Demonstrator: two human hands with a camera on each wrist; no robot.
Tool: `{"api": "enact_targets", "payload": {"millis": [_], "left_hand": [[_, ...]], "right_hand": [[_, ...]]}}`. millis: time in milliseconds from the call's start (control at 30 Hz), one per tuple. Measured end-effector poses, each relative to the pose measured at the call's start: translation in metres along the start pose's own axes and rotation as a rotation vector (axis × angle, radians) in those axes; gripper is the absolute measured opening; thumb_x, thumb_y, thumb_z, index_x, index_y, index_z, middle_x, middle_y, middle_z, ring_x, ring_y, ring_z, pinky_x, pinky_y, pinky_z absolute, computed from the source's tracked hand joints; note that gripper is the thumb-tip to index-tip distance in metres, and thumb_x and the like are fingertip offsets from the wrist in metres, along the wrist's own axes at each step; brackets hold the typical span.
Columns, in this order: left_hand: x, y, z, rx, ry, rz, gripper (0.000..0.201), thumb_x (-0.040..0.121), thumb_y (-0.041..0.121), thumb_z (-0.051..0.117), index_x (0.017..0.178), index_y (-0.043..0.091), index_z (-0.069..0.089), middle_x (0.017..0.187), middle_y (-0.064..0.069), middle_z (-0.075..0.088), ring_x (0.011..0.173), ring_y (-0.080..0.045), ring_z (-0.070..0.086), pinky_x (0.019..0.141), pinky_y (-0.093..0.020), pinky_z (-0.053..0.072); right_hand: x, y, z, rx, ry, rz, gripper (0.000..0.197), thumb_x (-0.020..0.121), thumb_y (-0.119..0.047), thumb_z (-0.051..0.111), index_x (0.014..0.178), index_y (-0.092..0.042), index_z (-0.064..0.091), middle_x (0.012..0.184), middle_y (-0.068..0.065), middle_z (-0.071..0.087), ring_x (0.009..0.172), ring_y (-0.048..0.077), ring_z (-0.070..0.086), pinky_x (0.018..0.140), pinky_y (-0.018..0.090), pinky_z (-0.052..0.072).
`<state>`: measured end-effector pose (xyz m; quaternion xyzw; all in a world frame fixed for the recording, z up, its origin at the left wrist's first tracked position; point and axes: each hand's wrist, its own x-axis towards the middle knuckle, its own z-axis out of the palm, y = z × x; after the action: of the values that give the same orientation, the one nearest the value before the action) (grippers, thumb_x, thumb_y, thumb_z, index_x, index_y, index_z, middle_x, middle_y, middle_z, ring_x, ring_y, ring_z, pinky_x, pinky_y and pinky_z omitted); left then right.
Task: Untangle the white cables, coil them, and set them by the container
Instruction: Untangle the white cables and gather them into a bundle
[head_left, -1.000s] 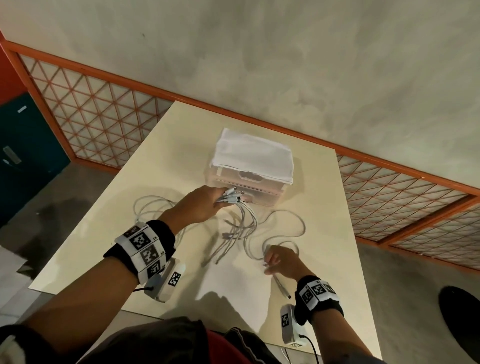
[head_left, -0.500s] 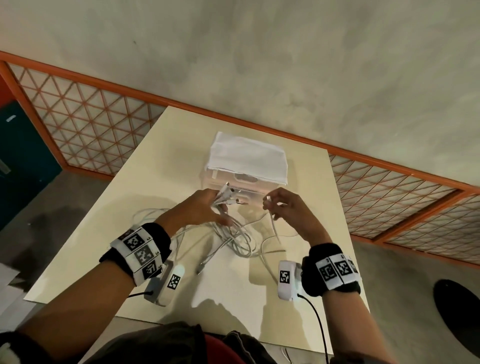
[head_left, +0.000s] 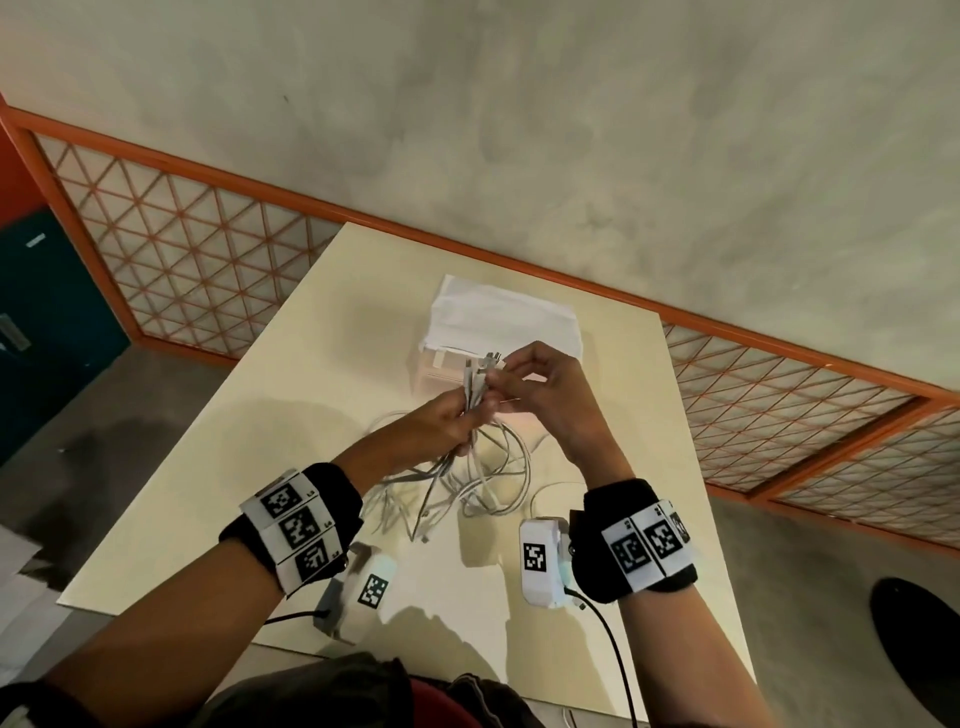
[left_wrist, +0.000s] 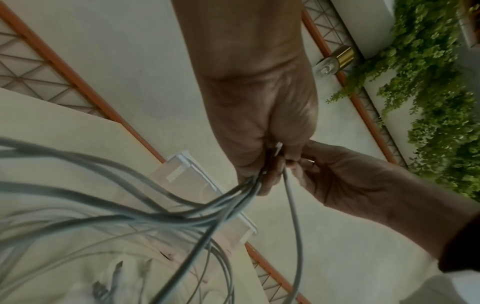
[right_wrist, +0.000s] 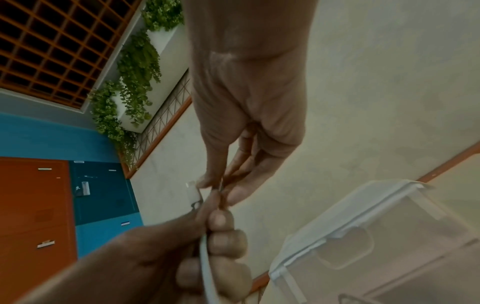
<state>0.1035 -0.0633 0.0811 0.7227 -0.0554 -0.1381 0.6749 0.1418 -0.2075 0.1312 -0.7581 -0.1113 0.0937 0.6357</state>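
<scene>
Both hands are raised above the table (head_left: 249, 467), just in front of the clear container (head_left: 504, 317) with its white top. My left hand (head_left: 465, 413) grips a bundle of white cables (head_left: 488, 475) near their plug ends (head_left: 480, 371); the rest hangs in tangled loops down to the table. My right hand (head_left: 501, 371) pinches one plug end at the top of the bundle. In the left wrist view the left hand (left_wrist: 267, 156) clamps the cables (left_wrist: 166, 207) and the right hand (left_wrist: 335, 174) touches it. In the right wrist view the right hand (right_wrist: 221, 185) pinches above the left hand (right_wrist: 213, 246).
The container (right_wrist: 363, 236) stands at the far middle of the table, close behind the hands. An orange lattice railing (head_left: 171, 249) runs behind the table along a pale wall. Loose cable ends (head_left: 423, 535) lie on the table near my left wrist.
My right hand picked a cable end off the table and rose to meet the left hand. Both hands lifted the bundle up in front of the container.
</scene>
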Motion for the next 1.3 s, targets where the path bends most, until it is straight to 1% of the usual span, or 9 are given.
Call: {"api": "enact_targets", "payload": {"millis": [133, 300, 400, 500, 633, 733, 833, 1067, 1300], "left_hand": [[-0.004, 0.01, -0.004, -0.211, 0.04, -0.042, 0.028, 0.099, 0.032, 0.037, 0.082, 0.015, 0.05, 0.074, 0.001, 0.043, 0.062, -0.008, 0.041, 0.057, -0.018, 0.039], [-0.004, 0.029, -0.01, -0.525, -0.054, 0.053, 0.033, 0.098, 0.031, 0.031, 0.073, 0.012, 0.042, 0.069, -0.001, 0.047, 0.059, -0.01, 0.048, 0.06, -0.02, 0.042], [-0.005, 0.036, -0.009, -0.583, -0.124, 0.123, 0.035, 0.094, 0.038, 0.04, 0.069, 0.014, 0.041, 0.059, 0.002, 0.045, 0.061, -0.015, 0.054, 0.062, -0.025, 0.044], [-0.006, 0.04, -0.013, -0.623, -0.133, 0.208, 0.042, 0.078, 0.051, 0.064, 0.069, 0.014, 0.044, 0.053, 0.009, 0.039, 0.051, -0.009, 0.046, 0.056, -0.018, 0.045], [-0.006, 0.045, -0.025, -0.767, -0.094, 0.29, 0.044, 0.07, 0.05, 0.073, 0.067, 0.015, 0.046, 0.049, 0.012, 0.036, 0.044, -0.002, 0.033, 0.05, -0.014, 0.036], [-0.006, 0.045, -0.035, -0.878, -0.101, 0.299, 0.036, 0.074, 0.047, 0.069, 0.067, 0.018, 0.048, 0.049, 0.012, 0.035, 0.038, -0.001, 0.032, 0.052, -0.019, 0.045], [-0.009, 0.048, -0.043, -0.907, -0.058, 0.286, 0.038, 0.068, 0.048, 0.074, 0.064, 0.021, 0.047, 0.046, 0.011, 0.035, 0.035, 0.001, 0.028, 0.039, -0.015, 0.03], [-0.028, 0.054, -0.052, -0.208, 0.298, 0.262, 0.035, 0.083, 0.022, 0.065, 0.058, 0.016, 0.042, 0.041, 0.011, 0.028, 0.032, -0.003, 0.023, 0.035, -0.015, 0.022], [-0.033, 0.03, -0.046, 0.477, 0.017, -0.077, 0.044, 0.051, 0.029, 0.092, 0.083, 0.021, 0.063, 0.049, 0.011, 0.03, 0.044, -0.011, 0.027, 0.043, -0.023, 0.022]], "right_hand": [[-0.002, 0.01, 0.003, -0.112, 0.066, -0.029, 0.037, 0.08, -0.033, 0.073, 0.1, -0.012, 0.05, 0.089, 0.0, 0.06, 0.082, 0.015, 0.059, 0.07, 0.028, 0.049], [-0.01, 0.033, 0.018, -0.254, -0.439, 0.125, 0.078, 0.068, -0.029, 0.083, 0.133, -0.017, 0.042, 0.127, -0.003, 0.057, 0.122, 0.01, 0.052, 0.107, 0.031, 0.041], [-0.015, 0.032, 0.036, -0.192, -0.438, 0.125, 0.042, 0.071, -0.012, 0.081, 0.106, -0.025, 0.062, 0.1, -0.016, 0.066, 0.099, -0.003, 0.062, 0.094, 0.019, 0.048], [-0.016, 0.034, 0.042, -0.197, -0.4, 0.07, 0.007, 0.075, -0.011, 0.078, 0.08, -0.011, 0.073, 0.072, -0.003, 0.072, 0.077, 0.008, 0.068, 0.083, 0.026, 0.054], [-0.012, 0.048, 0.036, -0.29, -0.392, 0.143, 0.027, 0.074, -0.029, 0.079, 0.059, -0.012, 0.064, 0.064, 0.009, 0.064, 0.061, 0.016, 0.057, 0.063, 0.021, 0.045], [-0.014, 0.06, 0.028, -0.295, -0.379, 0.176, 0.031, 0.071, -0.035, 0.08, 0.06, -0.011, 0.064, 0.061, 0.001, 0.061, 0.059, 0.013, 0.055, 0.064, 0.025, 0.042], [-0.017, 0.062, 0.024, -0.287, -0.395, 0.205, 0.024, 0.078, -0.028, 0.076, 0.067, -0.008, 0.071, 0.058, -0.007, 0.066, 0.057, 0.005, 0.058, 0.063, 0.015, 0.042], [-0.023, 0.066, 0.011, -0.361, -0.367, 0.174, 0.037, 0.078, -0.022, 0.077, 0.056, -0.019, 0.048, 0.039, -0.014, 0.049, 0.038, -0.001, 0.047, 0.045, 0.014, 0.036], [-0.025, 0.061, 0.0, -0.397, -0.393, 0.125, 0.025, 0.068, -0.027, 0.084, 0.06, -0.018, 0.062, 0.053, -0.013, 0.057, 0.051, 0.002, 0.05, 0.055, 0.015, 0.039]]}}
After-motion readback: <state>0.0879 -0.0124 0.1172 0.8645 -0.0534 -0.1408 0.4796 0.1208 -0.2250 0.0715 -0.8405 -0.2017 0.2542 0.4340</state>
